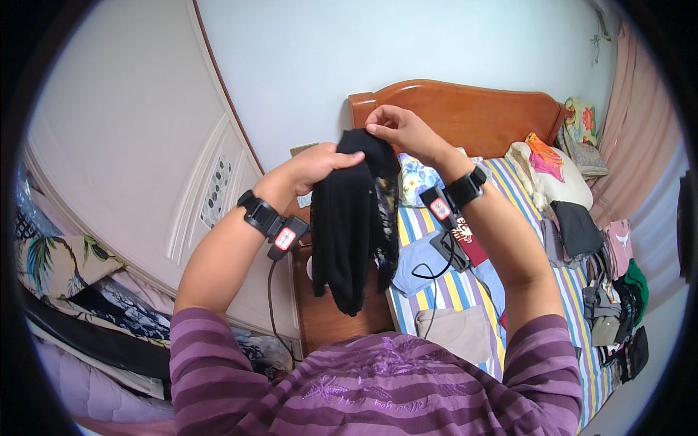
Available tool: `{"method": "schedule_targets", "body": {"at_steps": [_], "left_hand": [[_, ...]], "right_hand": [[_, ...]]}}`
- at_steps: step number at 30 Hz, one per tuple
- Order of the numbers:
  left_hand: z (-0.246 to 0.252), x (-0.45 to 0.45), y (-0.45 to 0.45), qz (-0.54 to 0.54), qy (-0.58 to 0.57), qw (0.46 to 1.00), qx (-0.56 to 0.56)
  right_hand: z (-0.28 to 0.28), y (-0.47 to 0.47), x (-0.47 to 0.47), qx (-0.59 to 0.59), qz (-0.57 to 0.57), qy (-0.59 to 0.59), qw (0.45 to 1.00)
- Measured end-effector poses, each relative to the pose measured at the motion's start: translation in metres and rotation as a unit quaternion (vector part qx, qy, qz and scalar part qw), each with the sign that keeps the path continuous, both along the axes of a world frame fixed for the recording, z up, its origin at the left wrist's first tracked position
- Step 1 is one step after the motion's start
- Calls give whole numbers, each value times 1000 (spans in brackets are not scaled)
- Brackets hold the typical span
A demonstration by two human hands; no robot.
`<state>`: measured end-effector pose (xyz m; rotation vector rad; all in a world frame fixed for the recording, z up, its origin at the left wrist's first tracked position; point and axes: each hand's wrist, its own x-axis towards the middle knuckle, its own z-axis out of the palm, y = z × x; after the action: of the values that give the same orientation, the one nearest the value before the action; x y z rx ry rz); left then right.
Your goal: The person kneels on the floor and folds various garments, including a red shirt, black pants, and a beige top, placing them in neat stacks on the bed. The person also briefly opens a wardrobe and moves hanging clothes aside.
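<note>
A black knit garment [343, 234] hangs folded in the air before my chest, and its lower ends dangle over the wooden nightstand. My left hand [322, 163] grips it near the top, thumb lying across the front and the other fingers hidden behind the cloth. At the upper right edge, my right hand [392, 128] pinches the fabric between thumb and fingertips. A patterned, partly see-through section [386, 218] shows on the garment's right side. Each wrist wears a black strap with a small cabled device.
The bed [452, 283] with striped sheet holds folded blue trousers [417, 267], a beige folded garment [458, 329] and clothing piles [578, 229] on the right. A wooden headboard [463, 120] stands behind. At left are a wardrobe's sliding door [163, 136] and stacked textiles [98, 338]. The nightstand [338, 321] lies below.
</note>
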<state>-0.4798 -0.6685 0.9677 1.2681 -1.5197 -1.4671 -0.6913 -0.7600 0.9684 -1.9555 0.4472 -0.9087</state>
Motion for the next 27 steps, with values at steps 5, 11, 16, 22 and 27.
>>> {"method": "schedule_targets", "body": {"at_steps": [5, 11, 16, 22, 27], "left_hand": [[-3, 21, 7, 49, 192, 980, 17], [1, 27, 13, 59, 230, 971, 8], [-8, 39, 13, 78, 236, 969, 1], [-13, 87, 51, 190, 194, 962, -41], [-23, 96, 115, 243, 112, 963, -39]], "right_hand": [[-49, 34, -4, 22, -15, -119, 993], [-66, 71, 27, -86, -77, -170, 979], [-66, 63, 45, -51, -102, -171, 979], [-121, -9, 38, 26, -110, -68, 991], [-200, -37, 48, -135, -1, 229, 964]]}}
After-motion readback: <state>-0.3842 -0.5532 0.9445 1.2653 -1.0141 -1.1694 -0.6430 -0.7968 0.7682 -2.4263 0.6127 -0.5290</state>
